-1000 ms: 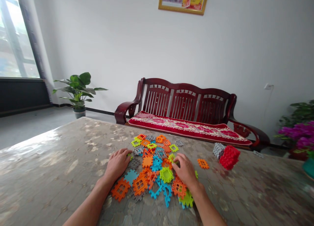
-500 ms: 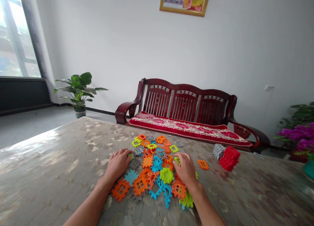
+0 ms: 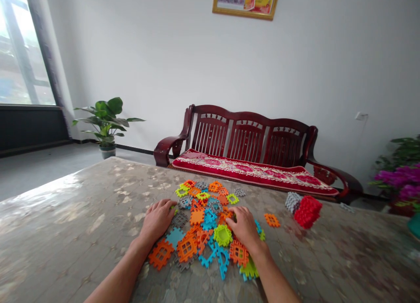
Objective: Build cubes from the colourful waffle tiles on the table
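My left hand (image 3: 159,216) rests at the left edge of a pile of flat plastic interlocking pieces, its fingers loosely bent over a green piece (image 3: 176,210) that is mostly covered. My right hand (image 3: 245,227) is over the pile's right side, thumb and fingers apart, fingertips at an orange interlocking piece (image 3: 225,215). Between the hands lie a solid orange square (image 3: 197,217), a blue piece (image 3: 209,219) and a green round-centred piece (image 3: 223,235). Nearer to me are orange window pieces (image 3: 161,254) and a blue triangle (image 3: 223,260). My right hand and forearm hide some pieces.
A red block stack (image 3: 307,212) and a grey block stack (image 3: 293,202) stand on the patterned table (image 3: 82,233) to the right. A single orange piece (image 3: 272,220) lies nearer. Beyond the table is a wooden bench (image 3: 246,136); purple flowers (image 3: 398,180) are at far right.
My right hand has shifted slightly left; the green piece seen at its fingertips before is now out of sight, and its fingers are at an orange piece. My left hand has stayed put.
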Demonstrator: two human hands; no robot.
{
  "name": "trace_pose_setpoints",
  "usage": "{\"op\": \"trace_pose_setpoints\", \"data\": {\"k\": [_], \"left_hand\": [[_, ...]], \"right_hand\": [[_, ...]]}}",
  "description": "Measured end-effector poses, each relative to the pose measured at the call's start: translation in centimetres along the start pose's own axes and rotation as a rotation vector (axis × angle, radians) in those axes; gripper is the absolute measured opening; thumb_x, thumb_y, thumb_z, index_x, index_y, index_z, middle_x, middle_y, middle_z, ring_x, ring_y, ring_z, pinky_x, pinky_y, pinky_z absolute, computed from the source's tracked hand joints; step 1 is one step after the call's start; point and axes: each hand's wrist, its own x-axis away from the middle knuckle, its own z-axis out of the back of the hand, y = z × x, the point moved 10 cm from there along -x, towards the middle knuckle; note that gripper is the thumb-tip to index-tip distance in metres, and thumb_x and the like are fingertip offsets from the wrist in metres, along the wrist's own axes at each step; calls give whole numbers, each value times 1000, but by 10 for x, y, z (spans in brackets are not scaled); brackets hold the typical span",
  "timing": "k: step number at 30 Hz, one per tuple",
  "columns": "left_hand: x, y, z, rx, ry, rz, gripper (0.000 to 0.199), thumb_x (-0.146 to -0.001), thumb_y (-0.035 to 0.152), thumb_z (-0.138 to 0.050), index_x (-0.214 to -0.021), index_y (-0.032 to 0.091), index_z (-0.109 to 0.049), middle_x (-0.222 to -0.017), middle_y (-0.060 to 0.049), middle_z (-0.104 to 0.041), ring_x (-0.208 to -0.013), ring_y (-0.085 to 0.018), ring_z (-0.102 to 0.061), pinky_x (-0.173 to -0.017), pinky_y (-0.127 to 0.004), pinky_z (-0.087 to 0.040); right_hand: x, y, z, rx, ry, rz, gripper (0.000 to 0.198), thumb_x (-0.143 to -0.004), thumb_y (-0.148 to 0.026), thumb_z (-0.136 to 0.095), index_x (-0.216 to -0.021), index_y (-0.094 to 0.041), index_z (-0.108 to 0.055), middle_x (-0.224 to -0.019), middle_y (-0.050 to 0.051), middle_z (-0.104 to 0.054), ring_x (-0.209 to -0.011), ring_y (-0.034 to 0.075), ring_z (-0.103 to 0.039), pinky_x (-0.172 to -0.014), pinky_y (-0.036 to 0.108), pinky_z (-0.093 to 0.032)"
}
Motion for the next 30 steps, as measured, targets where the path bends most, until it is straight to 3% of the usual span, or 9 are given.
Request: {"op": "trace_pose_setpoints", "data": {"k": [5, 12, 19, 30], "left_hand": [[0, -1, 0, -8, -4, -4, 39, -93, 36, -38, -119, 31, -67, -133, -5, -61, -124, -26, -54, -107, -44, -37], [-3, -5, -5, 7, -18, -12, 41, -92, 36, -37, -119, 29, -67, -135, -5, -61, -126, -27, -53, -108, -45, -37], [-4, -7, -5, 26, -7, -10, 40, -92, 37, -38, -118, 31, -68, -132, -4, -62, -123, -26, -55, -108, -43, -37], [-4, -6, -4, 22, -14, 1, 40, -92, 38, -38, -118, 31, -68, -134, -4, -62, -124, -27, -54, -107, -43, -38]], "right_hand": [[4, 20, 22, 50, 152, -89, 31, -81, -28, -61, -111, -23, -67, -110, 5, -71, -106, 23, -60, -95, 33, -42], [32, 103, 77, 178, 388, -426, 43, -82, -39, -58, -119, -18, -63, -114, 11, -70, -103, 27, -61, -88, 35, -42], [62, 151, 93, 281, 360, -616, 49, -81, -42, -55, -122, -17, -61, -112, 12, -70, -107, 30, -61, -88, 39, -43], [62, 151, 83, 387, 195, -687, 58, -81, -49, -56, -130, -18, -57, -116, 17, -68, -112, 34, -59, -90, 45, -44]]}}
